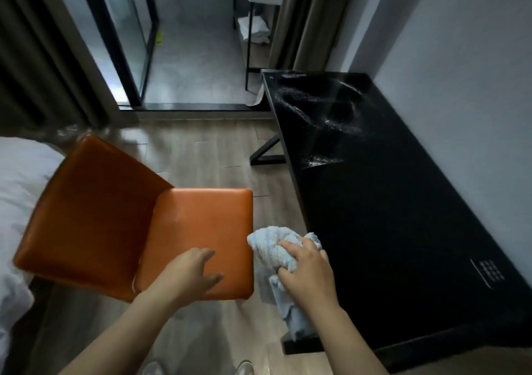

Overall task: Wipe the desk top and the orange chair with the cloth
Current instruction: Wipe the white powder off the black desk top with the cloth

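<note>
The orange chair [121, 219] stands left of centre, its seat facing the black desk top [383, 210] along the right wall. Wet streaks show on the far part of the desk. My right hand [306, 268] grips a bunched light-blue cloth [272, 249] in the gap between the chair seat's right edge and the desk's front edge; a tail of cloth hangs below the hand. My left hand [191, 271] is over the near part of the seat with fingers spread and relaxed, holding nothing. Whether it touches the seat I cannot tell.
A white bed [17, 190] borders the chair on the left. Wood floor [201, 155] runs between chair and desk. Beyond are a glass partition [129, 37], curtains [305, 20] and a white shelf unit [259, 14]. The desk's black leg [266, 153] juts onto the floor.
</note>
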### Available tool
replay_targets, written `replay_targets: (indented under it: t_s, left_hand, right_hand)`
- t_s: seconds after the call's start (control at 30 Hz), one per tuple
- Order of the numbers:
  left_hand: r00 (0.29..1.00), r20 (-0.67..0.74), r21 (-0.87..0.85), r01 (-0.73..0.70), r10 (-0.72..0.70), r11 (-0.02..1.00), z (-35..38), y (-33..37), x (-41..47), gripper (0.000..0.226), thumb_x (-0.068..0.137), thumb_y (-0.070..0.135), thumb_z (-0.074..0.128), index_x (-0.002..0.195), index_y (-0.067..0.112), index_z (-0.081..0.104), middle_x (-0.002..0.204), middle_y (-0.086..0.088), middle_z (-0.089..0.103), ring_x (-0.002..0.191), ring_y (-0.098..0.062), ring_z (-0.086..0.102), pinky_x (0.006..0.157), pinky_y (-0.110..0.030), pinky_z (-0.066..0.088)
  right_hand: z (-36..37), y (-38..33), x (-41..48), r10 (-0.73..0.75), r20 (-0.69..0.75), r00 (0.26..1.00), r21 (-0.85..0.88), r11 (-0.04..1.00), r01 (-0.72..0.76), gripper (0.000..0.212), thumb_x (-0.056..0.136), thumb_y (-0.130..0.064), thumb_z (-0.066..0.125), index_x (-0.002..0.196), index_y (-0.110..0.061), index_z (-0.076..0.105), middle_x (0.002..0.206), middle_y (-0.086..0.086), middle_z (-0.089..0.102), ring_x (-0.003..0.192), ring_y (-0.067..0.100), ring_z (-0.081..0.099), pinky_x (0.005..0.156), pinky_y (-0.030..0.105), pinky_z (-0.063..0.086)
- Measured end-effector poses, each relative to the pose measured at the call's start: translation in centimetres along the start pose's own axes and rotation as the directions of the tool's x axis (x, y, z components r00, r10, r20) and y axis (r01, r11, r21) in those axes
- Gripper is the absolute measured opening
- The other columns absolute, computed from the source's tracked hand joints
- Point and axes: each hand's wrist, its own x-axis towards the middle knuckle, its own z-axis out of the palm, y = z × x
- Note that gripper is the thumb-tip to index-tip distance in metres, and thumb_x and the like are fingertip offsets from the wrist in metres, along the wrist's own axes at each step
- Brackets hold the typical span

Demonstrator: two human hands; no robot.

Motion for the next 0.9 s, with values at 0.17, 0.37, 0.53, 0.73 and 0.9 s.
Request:
replay_targets:
  t_s: [0.17,0.37,0.53,0.73,0.9]
  left_hand:
    - [0.992,-0.055,-0.082,0.106,-0.111,0.991,-1.2,-6.5,-3.6,0.068,0.089,0.051,0.058,0.147,0.024,0.035,0.147,0.004,0.042,0.132,-0.012,0.043,0.106,-0.027,0.037]
    - [0.98,-0.116,-0.171,0.14,-0.161,0.975,-5.3,-17.9,-9.2,0.056,0.088,0.051,0.059,0.136,0.027,0.048,0.136,0.009,0.052,0.121,-0.009,0.051,0.102,-0.028,0.042]
    - [0.961,-0.176,-0.156,0.187,-0.213,0.97,-9.2,-28.2,-13.0,0.063,0.089,0.048,0.058,0.145,0.027,0.038,0.146,0.005,0.044,0.131,-0.009,0.044,0.107,-0.026,0.036]
    - [0.945,-0.178,-0.186,0.24,-0.273,0.953,-12.5,-36.4,-15.5,0.064,0.091,0.049,0.055,0.147,0.024,0.035,0.149,0.004,0.04,0.134,-0.012,0.04,0.106,-0.025,0.034]
    - [0.947,-0.168,-0.222,0.234,-0.273,0.947,-14.2,-40.3,-15.0,0.063,0.092,0.048,0.054,0.147,0.023,0.035,0.149,0.003,0.04,0.135,-0.013,0.039,0.105,-0.026,0.034]
  right_hand:
    - [3.6,-7.1,-0.1,-0.108,0.079,0.991,-0.024,0.994,0.11,0.056,0.077,-0.033,0.056,0.132,-0.044,0.05,0.141,-0.01,0.04,0.128,0.022,0.034,0.099,0.029,0.037]
    - [10.2,-17.9,-1.5,-0.2,0.141,0.97,-0.003,0.979,0.202,0.055,0.077,-0.029,0.054,0.13,-0.043,0.052,0.136,-0.007,0.044,0.122,0.024,0.038,0.1,0.028,0.035]
    - [15.0,-27.1,-2.9,-0.243,0.113,0.963,0.037,0.97,0.24,0.052,0.082,-0.027,0.054,0.132,-0.04,0.05,0.14,-0.004,0.043,0.128,0.024,0.037,0.102,0.032,0.038]
    - [16.9,-34.9,-3.1,-0.289,0.064,0.955,0.029,0.957,0.288,0.049,0.086,-0.029,0.056,0.133,-0.04,0.049,0.142,-0.006,0.042,0.131,0.023,0.035,0.101,0.033,0.04]
    - [17.4,-39.2,-1.0,-0.324,0.022,0.946,0.011,0.946,0.324,0.048,0.087,-0.032,0.059,0.133,-0.04,0.049,0.144,-0.006,0.041,0.13,0.022,0.037,0.101,0.035,0.042]
